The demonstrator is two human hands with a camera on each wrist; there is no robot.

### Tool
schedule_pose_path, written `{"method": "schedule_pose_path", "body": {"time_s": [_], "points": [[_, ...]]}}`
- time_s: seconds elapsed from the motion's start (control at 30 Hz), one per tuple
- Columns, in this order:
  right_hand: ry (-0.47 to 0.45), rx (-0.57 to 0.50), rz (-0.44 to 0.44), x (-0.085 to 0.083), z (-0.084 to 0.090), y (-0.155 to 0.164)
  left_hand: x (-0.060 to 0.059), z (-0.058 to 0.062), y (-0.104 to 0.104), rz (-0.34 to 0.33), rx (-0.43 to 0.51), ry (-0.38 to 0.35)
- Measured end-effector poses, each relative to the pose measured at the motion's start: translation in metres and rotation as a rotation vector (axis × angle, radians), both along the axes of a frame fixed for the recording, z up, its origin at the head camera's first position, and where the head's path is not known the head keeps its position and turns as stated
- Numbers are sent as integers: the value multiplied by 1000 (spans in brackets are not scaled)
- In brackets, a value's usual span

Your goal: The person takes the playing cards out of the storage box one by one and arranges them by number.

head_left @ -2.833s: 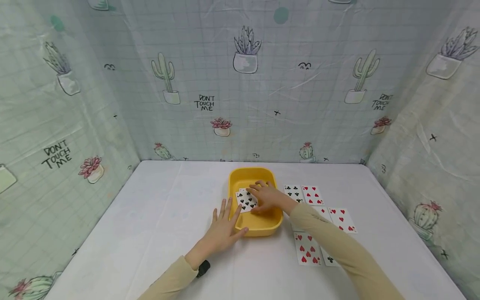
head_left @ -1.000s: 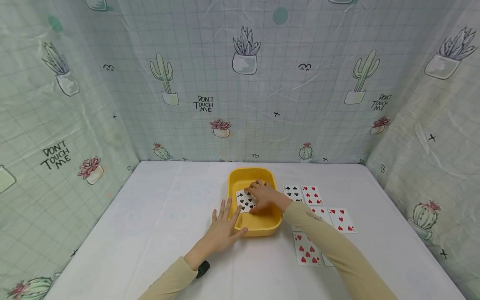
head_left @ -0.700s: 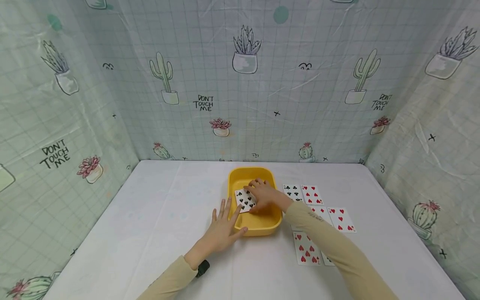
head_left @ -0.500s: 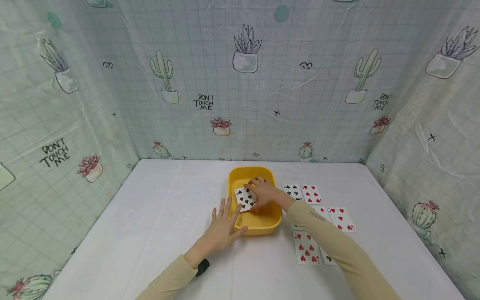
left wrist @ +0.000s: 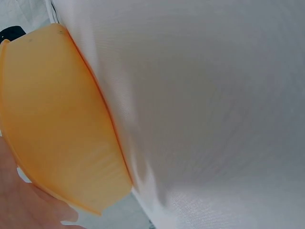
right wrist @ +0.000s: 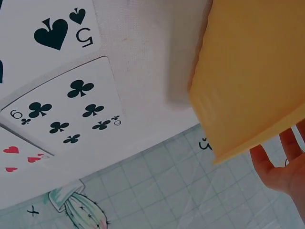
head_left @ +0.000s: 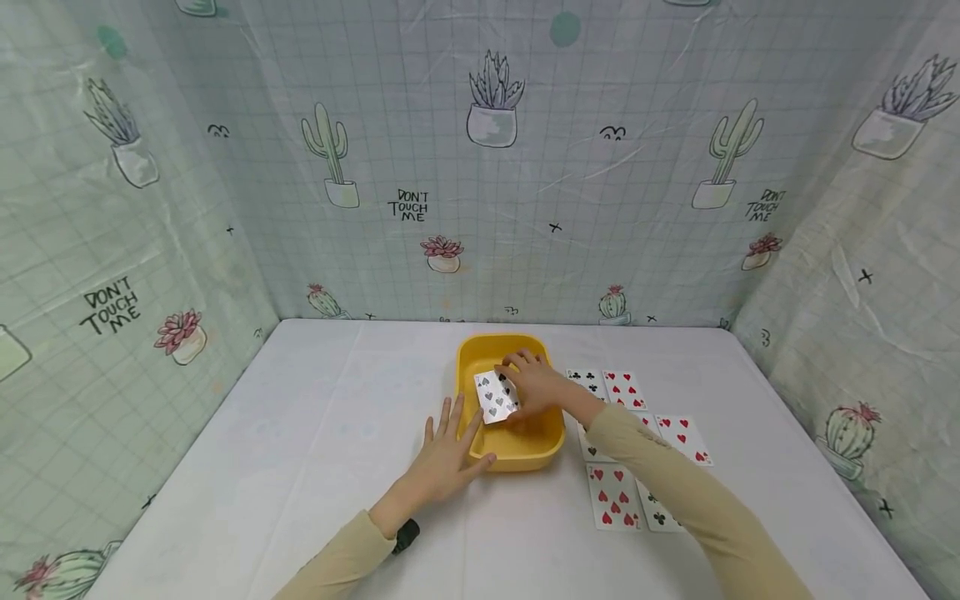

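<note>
A yellow plastic tray (head_left: 517, 463) stands near the middle of the table, and a spade playing card (head_left: 493, 400) tilts inside it, its face catching the light. My right hand (head_left: 540, 389) pinches that card at its right side, thumb at the near end and fingers at the far end. Spread fingers of my left hand (head_left: 442, 461) lie against the tray's left near rim. In the left wrist view the tray's outer wall (left wrist: 62, 114) shows beside part of the hand (left wrist: 31, 202). The right wrist view has the tray wall (right wrist: 257, 71) hiding the card.
Rows of face-up cards lie right of the tray: a six of hearts (head_left: 625, 390), a five of hearts (head_left: 684, 439), a seven of hearts (head_left: 614, 498), a six of clubs (right wrist: 57, 109) and a five of spades (right wrist: 52, 33). My right sleeve (head_left: 675, 492) crosses above them.
Over these frames the upper spade card slid over the one beneath; now my right hand has tilted it and shifted slightly right with it. The left hand stays still.
</note>
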State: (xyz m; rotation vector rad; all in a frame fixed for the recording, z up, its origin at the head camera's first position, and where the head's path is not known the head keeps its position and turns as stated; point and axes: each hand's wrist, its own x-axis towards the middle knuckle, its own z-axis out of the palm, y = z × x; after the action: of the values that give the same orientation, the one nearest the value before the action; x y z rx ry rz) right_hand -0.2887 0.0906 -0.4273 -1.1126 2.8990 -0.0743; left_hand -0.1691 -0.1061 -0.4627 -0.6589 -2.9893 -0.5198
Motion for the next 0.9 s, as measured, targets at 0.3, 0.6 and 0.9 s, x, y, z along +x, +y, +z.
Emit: {"method": "schedule_pose_path", "body": {"time_s": [0.3, 0.6, 0.9], "points": [[49, -31, 12, 14, 16, 14, 2, -1, -1, -8, -9, 15], [65, -41, -32, 26, 30, 31, 3, 1, -3, 1, -8, 3], [62, -67, -50, 44, 37, 48, 5, 2, -4, -2, -8, 3]]}}
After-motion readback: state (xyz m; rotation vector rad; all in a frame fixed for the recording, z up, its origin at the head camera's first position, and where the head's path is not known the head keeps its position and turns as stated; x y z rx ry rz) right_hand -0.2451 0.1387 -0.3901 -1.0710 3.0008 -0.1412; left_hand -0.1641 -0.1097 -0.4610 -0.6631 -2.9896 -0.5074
